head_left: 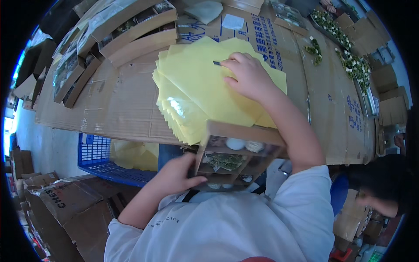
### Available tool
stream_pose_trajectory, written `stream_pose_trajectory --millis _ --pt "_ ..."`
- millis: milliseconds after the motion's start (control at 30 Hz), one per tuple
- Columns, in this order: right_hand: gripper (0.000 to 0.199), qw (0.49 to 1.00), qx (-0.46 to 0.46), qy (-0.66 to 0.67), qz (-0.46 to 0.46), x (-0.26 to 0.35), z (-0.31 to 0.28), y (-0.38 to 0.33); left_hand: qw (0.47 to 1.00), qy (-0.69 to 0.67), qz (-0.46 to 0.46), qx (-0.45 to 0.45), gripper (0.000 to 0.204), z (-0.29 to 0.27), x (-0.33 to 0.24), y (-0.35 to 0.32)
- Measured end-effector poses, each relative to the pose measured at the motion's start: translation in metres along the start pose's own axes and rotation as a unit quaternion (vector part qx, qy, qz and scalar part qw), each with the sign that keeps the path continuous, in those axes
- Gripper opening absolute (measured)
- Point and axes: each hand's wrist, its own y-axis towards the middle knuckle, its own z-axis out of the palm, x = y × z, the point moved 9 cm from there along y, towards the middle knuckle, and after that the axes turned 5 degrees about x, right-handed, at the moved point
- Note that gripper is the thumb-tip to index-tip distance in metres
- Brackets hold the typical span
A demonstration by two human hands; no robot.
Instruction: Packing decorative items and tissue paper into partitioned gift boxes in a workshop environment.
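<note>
My left hand (176,174) grips the left side of a brown cardboard box (205,163), tilted against the table's near edge. Its front shows compartments holding white balls (235,143), a tuft of green dried plant (224,161) and other small pieces. Over a fanned stack of glossy yellow sheets (196,83), my right hand (244,74) has its thumb and fingers bent. A small dark flat piece (217,63) shows at its fingertips; its kind is too small to make out.
Similar filled boxes (139,32) stand at the table's far left. Trays of small white flowers with green leaves (355,67) lie at the right. Below the near edge is a blue plastic basket (94,150) with yellow sheets. Another person's arm (379,204) shows at lower right.
</note>
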Motion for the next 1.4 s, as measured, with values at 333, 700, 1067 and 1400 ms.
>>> stream_pose_trajectory --millis 333,700,1067,1400 --pt "0.024 0.985 0.106 0.023 0.138 -0.049 0.037 -0.005 0.979 0.014 0.088 -0.181 0.024 -0.138 -0.084 0.061" --pt "0.029 0.989 0.017 -0.049 0.140 -0.058 0.032 -0.015 0.887 0.347 0.173 -0.249 0.022 -0.125 -0.048 0.190" --pt "0.035 0.987 0.006 -0.052 0.151 -0.064 0.032 -0.013 0.893 0.411 0.039 -0.182 0.058 -0.152 -0.039 0.221" --pt "0.033 0.989 -0.002 -0.035 0.144 -0.066 0.032 -0.012 0.895 0.331 0.249 -0.167 0.028 -0.120 -0.056 0.207"
